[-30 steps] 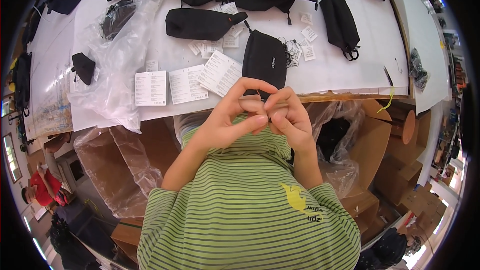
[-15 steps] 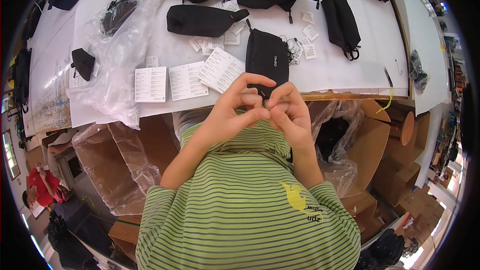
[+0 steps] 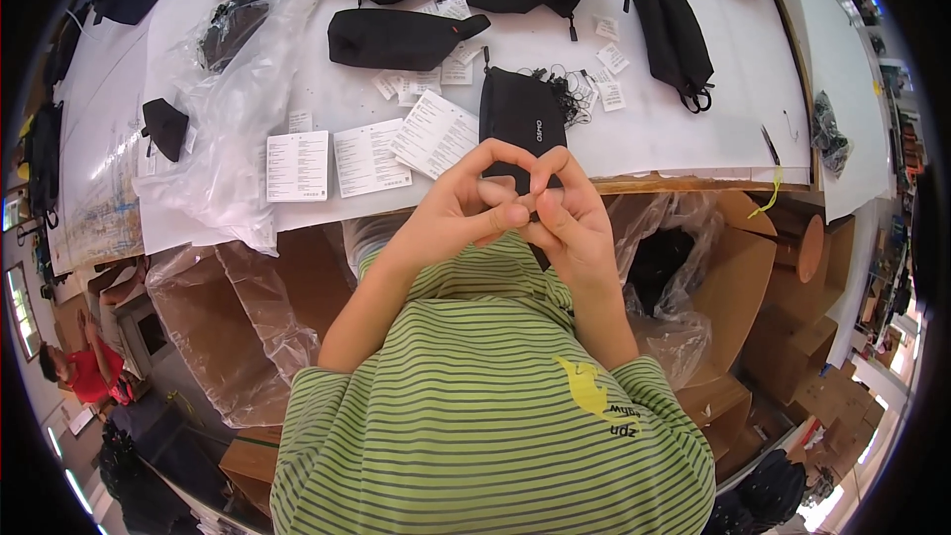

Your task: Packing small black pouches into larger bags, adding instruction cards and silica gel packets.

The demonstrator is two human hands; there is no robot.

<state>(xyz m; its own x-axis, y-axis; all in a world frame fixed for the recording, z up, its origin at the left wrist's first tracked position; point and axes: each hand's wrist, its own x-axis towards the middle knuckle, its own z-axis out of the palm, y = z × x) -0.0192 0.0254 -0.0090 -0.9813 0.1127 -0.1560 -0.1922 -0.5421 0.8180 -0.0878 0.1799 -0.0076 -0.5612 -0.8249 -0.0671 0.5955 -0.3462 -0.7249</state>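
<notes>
Left hand (image 3: 458, 215), right hand (image 3: 575, 228) close together, grip unclear, partly hiding black pouch (image 3: 517, 104); white cards (image 3: 370, 158), plastic bag (image 3: 226, 139) leftward

1. My fisheye camera looks down from my head, with my striped shirt (image 3: 475, 406) nearest.
2. It faces my left hand (image 3: 464, 200) and right hand (image 3: 573, 218), the table (image 3: 684, 154) beyond on the far side.

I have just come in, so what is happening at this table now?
A person in a striped green shirt has the left hand and right hand close together, fingers bent, near the front edge of the white table. Whatever is between them is too small to make out. The hands partly hide a black pouch lying on the table. White printed cards and a clear plastic bag lie to its left.
</notes>
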